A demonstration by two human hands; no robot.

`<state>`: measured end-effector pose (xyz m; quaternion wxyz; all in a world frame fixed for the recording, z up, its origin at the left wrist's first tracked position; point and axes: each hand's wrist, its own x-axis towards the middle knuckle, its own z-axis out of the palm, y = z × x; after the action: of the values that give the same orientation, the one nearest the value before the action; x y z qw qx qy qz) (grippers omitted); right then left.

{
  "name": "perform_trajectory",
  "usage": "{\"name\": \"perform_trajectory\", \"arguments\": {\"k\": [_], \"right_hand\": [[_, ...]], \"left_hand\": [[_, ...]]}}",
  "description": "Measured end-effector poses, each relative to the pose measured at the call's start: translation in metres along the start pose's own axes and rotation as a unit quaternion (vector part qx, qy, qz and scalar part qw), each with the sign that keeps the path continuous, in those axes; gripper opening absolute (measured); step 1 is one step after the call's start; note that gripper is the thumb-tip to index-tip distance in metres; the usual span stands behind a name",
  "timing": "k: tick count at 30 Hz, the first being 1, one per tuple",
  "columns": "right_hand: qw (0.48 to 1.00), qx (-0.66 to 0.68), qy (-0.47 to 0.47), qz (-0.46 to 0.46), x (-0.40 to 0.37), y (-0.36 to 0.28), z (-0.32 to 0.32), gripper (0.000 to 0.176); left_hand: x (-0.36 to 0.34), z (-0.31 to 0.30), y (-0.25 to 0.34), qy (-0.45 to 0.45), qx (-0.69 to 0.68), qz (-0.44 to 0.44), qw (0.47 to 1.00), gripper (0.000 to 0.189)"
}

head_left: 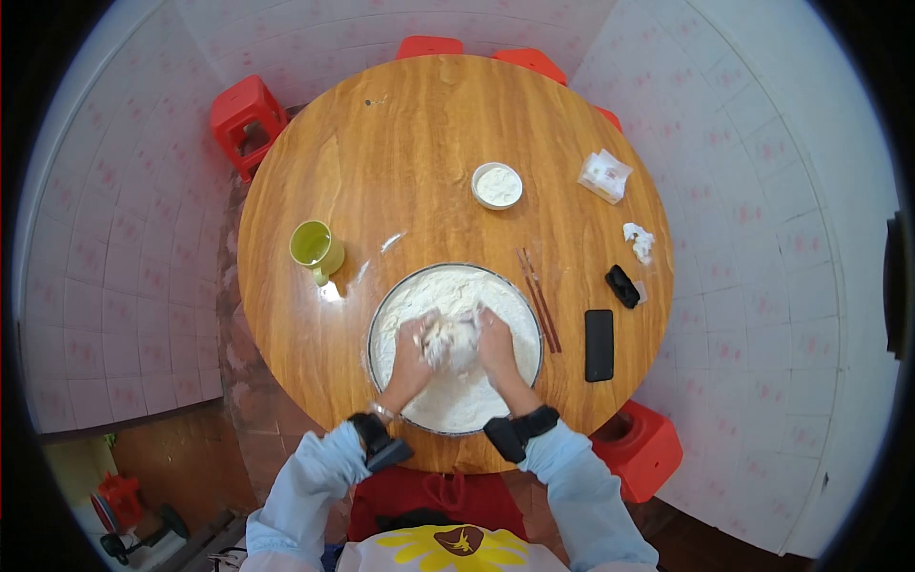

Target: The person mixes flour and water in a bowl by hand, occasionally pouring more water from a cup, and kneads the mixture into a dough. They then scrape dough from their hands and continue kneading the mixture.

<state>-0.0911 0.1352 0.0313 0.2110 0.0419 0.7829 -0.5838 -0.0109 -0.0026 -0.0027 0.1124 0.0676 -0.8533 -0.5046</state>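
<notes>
A wide round basin (pixel 539 367) of white flour (pixel 457 405) sits at the near side of the wooden table. Both my hands are inside it, powdered with flour. My left hand (pixel 412 355) has its fingers curled into a crumbly floury clump (pixel 450 345) at the middle. Opposite it, my right hand (pixel 493 345) bends its fingers round the other side of the same flour. Some fingertips are blurred or covered by flour. Just right of the basin lie two brown chopsticks (pixel 540 303).
On the round table (pixel 419 143) stand a green mug (pixel 315 246) at left and a small bowl of flour (pixel 497 186) farther back. A phone (pixel 599 345), a black item (pixel 622 286), crumpled tissue (pixel 639 243) and a plastic packet (pixel 604 176) lie right. Red stools (pixel 246 119) surround it.
</notes>
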Motion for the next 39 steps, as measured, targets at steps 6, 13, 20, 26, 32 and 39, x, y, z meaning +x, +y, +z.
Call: {"name": "perform_trajectory", "arguments": {"k": [6, 13, 20, 26, 32, 39], "right_hand": [[0.95, -0.198, 0.074, -0.228, -0.055, 0.018, 0.008, 0.035], [0.897, -0.321, 0.022, -0.305, -0.064, 0.046, 0.032, 0.044], [0.886, -0.349, 0.027, -0.304, -0.023, 0.052, 0.024, 0.039], [0.938, -0.273, 0.078, -0.199, 0.013, 0.042, 0.023, 0.019], [0.981, -0.14, 0.115, -0.072, 0.027, 0.053, 0.026, 0.026], [0.995, -0.068, 0.08, 0.005, 0.018, 0.058, 0.005, 0.038]], "left_hand": [[-0.045, -0.015, 0.031, -0.091, 0.03, 0.018, 0.995, 0.076], [-0.056, -0.014, -0.017, -0.196, 0.126, 0.022, 0.972, 0.071], [-0.018, -0.003, -0.009, -0.181, 0.177, -0.023, 0.967, 0.058], [0.022, 0.0, -0.018, -0.173, 0.166, -0.023, 0.971, 0.052], [0.044, -0.004, -0.017, -0.164, 0.11, -0.094, 0.976, 0.051], [0.033, -0.04, 0.015, -0.192, 0.032, 0.114, 0.974, 0.061]]}}
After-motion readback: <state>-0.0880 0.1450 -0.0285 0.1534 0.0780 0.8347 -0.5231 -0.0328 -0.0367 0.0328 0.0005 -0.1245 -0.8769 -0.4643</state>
